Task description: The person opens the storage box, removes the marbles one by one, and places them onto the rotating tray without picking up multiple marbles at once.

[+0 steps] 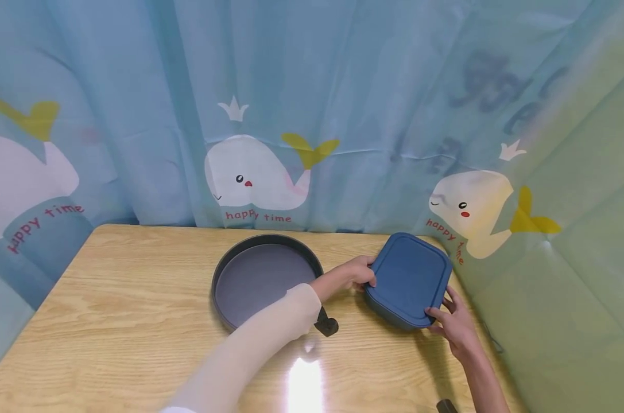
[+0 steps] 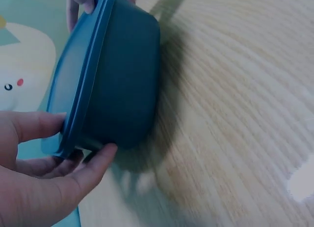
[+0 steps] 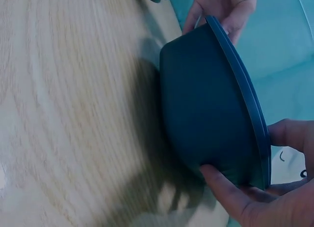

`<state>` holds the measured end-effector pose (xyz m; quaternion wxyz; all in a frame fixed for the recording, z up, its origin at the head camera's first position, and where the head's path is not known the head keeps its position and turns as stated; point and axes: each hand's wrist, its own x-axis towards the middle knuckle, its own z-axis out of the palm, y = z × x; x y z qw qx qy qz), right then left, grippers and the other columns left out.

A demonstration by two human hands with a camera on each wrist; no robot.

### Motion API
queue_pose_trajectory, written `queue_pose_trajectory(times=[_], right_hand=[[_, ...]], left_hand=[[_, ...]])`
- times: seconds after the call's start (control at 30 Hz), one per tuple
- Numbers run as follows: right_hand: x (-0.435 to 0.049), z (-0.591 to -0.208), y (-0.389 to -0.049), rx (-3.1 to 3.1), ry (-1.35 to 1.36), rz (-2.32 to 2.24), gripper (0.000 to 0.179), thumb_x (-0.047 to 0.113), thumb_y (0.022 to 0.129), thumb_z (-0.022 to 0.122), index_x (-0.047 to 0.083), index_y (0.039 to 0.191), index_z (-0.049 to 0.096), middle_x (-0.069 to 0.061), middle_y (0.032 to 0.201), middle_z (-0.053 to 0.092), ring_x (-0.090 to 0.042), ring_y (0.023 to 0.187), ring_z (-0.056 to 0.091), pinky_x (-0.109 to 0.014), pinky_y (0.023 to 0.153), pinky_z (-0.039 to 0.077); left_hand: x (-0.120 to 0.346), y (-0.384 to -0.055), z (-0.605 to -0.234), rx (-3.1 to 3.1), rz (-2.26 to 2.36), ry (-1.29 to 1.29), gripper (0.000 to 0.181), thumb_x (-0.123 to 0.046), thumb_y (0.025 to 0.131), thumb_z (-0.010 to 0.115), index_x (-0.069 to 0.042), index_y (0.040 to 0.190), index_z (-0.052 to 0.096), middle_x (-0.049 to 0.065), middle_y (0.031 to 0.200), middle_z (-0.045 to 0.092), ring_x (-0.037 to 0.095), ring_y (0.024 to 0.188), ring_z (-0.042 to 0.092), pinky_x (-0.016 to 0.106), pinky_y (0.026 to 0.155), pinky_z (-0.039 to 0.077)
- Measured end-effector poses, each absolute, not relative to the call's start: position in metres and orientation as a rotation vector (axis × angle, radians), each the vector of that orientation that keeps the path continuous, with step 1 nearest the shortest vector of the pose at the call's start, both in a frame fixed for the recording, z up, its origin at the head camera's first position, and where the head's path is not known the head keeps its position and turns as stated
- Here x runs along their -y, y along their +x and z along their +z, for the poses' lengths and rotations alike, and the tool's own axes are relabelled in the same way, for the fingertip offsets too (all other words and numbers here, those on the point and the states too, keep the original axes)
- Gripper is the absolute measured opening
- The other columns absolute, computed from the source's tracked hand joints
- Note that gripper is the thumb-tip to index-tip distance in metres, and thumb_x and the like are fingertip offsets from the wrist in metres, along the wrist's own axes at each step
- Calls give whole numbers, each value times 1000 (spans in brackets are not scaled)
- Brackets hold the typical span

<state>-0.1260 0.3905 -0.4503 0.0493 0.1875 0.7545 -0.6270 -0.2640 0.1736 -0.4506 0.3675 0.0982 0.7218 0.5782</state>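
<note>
A blue lidded food container (image 1: 410,278) is at the right side of the table, its flat lid facing up. My left hand (image 1: 357,272) grips its left edge, thumb on the lid's rim and fingers beneath. On the opposite side my right hand (image 1: 453,321) pinches the near right corner the same way. In the left wrist view the container's smooth side wall (image 2: 122,74) shows, with a shadow on the wood beside it. The right wrist view shows a fingertip pressed against the wall (image 3: 211,104) low down, with the thumb at the lid.
A dark frying pan (image 1: 265,281) sits left of the container, its handle (image 1: 326,326) partly behind my left sleeve (image 1: 270,332). A dark rod-like end (image 1: 446,406) shows at the bottom edge. Curtains with whale prints (image 1: 260,172) hang behind and right of the wooden table (image 1: 110,298).
</note>
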Motion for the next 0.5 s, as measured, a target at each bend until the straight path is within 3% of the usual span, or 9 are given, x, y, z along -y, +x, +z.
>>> queue_pose_trajectory(times=[0.1, 0.5], right_hand=[[-389, -446, -125, -2319, 545, -1868, 91, 1, 97, 56, 12, 160, -10, -32, 160, 8, -1, 86, 63, -29, 75, 57], [-385, -433, -123, -2342, 402, -1801, 90, -1, 96, 55, 8, 160, -8, -37, 156, 12, -10, 86, 67, -34, 73, 59]], left_hand=[[-169, -260, -448, -1857, 1509, 245, 68, 16, 87, 60, -5, 150, 44, 15, 136, 54, 34, 118, 59, 51, 89, 53], [-147, -235, -445, -1805, 1610, 132, 71, 15, 87, 62, -2, 152, 40, 19, 142, 51, 35, 120, 59, 49, 87, 55]])
